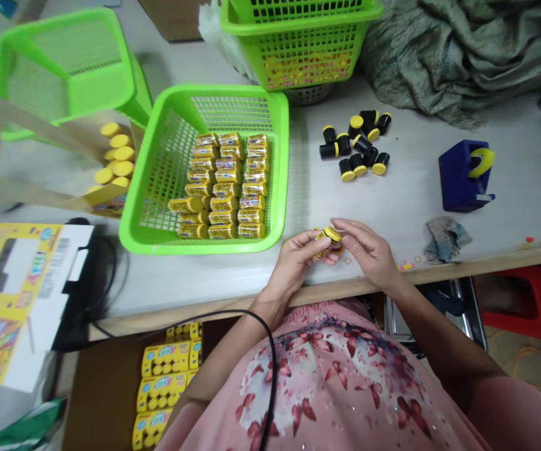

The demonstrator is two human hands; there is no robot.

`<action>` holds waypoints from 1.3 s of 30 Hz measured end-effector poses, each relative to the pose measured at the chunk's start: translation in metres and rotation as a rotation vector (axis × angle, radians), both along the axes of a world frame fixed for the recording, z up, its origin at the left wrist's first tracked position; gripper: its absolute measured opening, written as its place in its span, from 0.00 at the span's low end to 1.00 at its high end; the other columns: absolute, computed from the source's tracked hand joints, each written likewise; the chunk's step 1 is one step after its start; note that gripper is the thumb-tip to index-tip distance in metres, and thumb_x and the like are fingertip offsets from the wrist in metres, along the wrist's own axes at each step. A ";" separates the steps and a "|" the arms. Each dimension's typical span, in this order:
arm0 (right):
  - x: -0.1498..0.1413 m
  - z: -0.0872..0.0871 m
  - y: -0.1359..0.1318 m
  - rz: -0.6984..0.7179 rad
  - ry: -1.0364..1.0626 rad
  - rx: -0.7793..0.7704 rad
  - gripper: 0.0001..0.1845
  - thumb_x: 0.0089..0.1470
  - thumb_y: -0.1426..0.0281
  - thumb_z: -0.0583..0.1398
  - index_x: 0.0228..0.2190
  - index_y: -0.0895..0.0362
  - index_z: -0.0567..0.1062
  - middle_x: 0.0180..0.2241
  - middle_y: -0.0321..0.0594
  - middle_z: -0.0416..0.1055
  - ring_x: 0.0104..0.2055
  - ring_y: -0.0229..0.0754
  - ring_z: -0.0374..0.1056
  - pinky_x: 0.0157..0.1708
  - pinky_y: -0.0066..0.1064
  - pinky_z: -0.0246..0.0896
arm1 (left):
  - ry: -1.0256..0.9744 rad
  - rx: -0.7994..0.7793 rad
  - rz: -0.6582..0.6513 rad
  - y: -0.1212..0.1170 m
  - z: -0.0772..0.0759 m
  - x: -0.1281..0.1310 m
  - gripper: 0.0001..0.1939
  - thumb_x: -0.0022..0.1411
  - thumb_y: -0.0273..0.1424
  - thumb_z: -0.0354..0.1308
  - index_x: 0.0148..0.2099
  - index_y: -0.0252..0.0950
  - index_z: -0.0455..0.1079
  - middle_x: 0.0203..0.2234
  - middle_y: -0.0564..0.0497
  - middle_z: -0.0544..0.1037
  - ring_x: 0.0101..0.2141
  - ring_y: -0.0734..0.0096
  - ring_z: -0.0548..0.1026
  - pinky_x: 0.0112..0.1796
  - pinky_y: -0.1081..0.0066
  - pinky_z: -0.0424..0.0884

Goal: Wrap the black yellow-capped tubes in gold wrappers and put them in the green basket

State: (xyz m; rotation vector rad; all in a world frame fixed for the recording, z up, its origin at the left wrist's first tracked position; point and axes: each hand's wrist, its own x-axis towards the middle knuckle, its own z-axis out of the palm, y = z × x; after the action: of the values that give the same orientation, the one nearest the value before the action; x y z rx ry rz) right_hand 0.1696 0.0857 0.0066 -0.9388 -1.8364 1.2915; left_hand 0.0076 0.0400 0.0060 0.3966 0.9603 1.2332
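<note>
A small yellow-capped tube (330, 238) sits between both hands near the table's front edge. My left hand (295, 258) is closed around its body from the left. The fingers of my right hand (365, 247) pinch its capped end from the right. Left of the hands stands a green mesh basket (158, 207) with several wrapped yellow tubes (226, 188) laid in rows. Beyond the hands, a cluster of several black tubes with yellow caps (357, 145) lies loose on the grey table (327, 194).
A blue tape dispenser (464, 173) and a crumpled rag (445, 238) lie at the right. More green baskets (298, 44) stand behind. A cardboard box with yellow caps (114, 160) and flat printed cartons (12, 294) are at the left. A grey-green cloth (463, 50) is heaped at back right.
</note>
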 end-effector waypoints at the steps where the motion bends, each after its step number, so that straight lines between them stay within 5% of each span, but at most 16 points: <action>1: 0.000 0.001 0.000 0.012 0.030 -0.066 0.20 0.61 0.59 0.58 0.53 0.49 0.74 0.55 0.41 0.73 0.55 0.44 0.71 0.57 0.43 0.66 | -0.007 0.001 -0.033 0.000 0.000 -0.001 0.16 0.44 0.38 0.74 0.32 0.33 0.79 0.24 0.48 0.82 0.22 0.71 0.78 0.29 0.72 0.75; 6: 0.000 0.008 0.006 0.026 0.155 -0.287 0.17 0.55 0.56 0.63 0.45 0.48 0.78 0.48 0.37 0.78 0.50 0.43 0.74 0.52 0.40 0.71 | -0.048 0.006 -0.137 -0.002 0.001 -0.007 0.18 0.49 0.43 0.70 0.34 0.31 0.79 0.27 0.44 0.82 0.23 0.67 0.78 0.28 0.69 0.76; 10: -0.002 0.006 0.008 -0.004 0.167 -0.355 0.20 0.50 0.56 0.67 0.43 0.50 0.77 0.43 0.38 0.79 0.45 0.43 0.75 0.48 0.39 0.72 | -0.015 0.006 -0.124 -0.004 -0.002 -0.005 0.17 0.45 0.36 0.73 0.37 0.33 0.79 0.30 0.45 0.83 0.25 0.66 0.79 0.29 0.68 0.76; 16: -0.005 -0.006 0.008 -0.251 -0.170 0.064 0.19 0.51 0.55 0.66 0.40 0.54 0.74 0.30 0.39 0.74 0.33 0.43 0.72 0.41 0.39 0.71 | 0.374 0.096 0.204 -0.004 -0.007 0.010 0.19 0.38 0.28 0.75 0.36 0.37 0.78 0.33 0.51 0.82 0.36 0.70 0.78 0.42 0.71 0.73; 21: -0.005 -0.005 -0.003 -0.071 -0.335 0.523 0.40 0.51 0.57 0.66 0.61 0.54 0.59 0.55 0.53 0.67 0.57 0.57 0.64 0.57 0.52 0.62 | 0.242 0.089 0.194 -0.001 -0.007 0.008 0.25 0.42 0.29 0.74 0.45 0.38 0.75 0.33 0.53 0.81 0.34 0.72 0.78 0.42 0.70 0.74; 23: -0.008 -0.006 -0.009 -0.056 -0.327 0.655 0.40 0.55 0.65 0.63 0.63 0.52 0.54 0.56 0.52 0.65 0.59 0.56 0.63 0.58 0.51 0.61 | 0.167 0.101 0.176 -0.001 -0.007 0.006 0.26 0.41 0.29 0.75 0.45 0.38 0.75 0.32 0.54 0.81 0.34 0.73 0.79 0.41 0.72 0.74; 26: -0.012 -0.008 -0.015 -0.121 -0.234 0.675 0.37 0.56 0.73 0.59 0.64 0.51 0.52 0.52 0.50 0.68 0.54 0.52 0.67 0.53 0.48 0.68 | 0.008 0.057 0.046 -0.001 -0.006 0.003 0.18 0.47 0.37 0.72 0.41 0.35 0.78 0.31 0.49 0.82 0.34 0.69 0.80 0.37 0.73 0.75; 30: -0.012 -0.007 -0.017 -0.082 -0.143 0.587 0.38 0.54 0.72 0.61 0.63 0.52 0.54 0.53 0.50 0.68 0.53 0.51 0.69 0.52 0.47 0.71 | -0.155 -0.006 -0.151 -0.002 -0.006 -0.001 0.18 0.51 0.42 0.69 0.35 0.31 0.78 0.28 0.44 0.82 0.34 0.59 0.81 0.33 0.69 0.77; 39: -0.009 -0.003 -0.015 -0.012 -0.160 0.660 0.38 0.56 0.74 0.60 0.64 0.53 0.52 0.51 0.49 0.70 0.52 0.48 0.70 0.50 0.44 0.73 | -0.197 -0.029 -0.198 -0.003 -0.007 -0.004 0.16 0.48 0.36 0.72 0.36 0.30 0.79 0.29 0.44 0.83 0.29 0.64 0.81 0.34 0.69 0.77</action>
State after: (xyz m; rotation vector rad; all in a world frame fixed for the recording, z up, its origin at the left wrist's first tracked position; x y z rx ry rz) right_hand 0.1607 0.0705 0.0035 -0.6916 -2.1681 0.5331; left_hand 0.0036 0.0372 -0.0013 0.3322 0.7502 1.0560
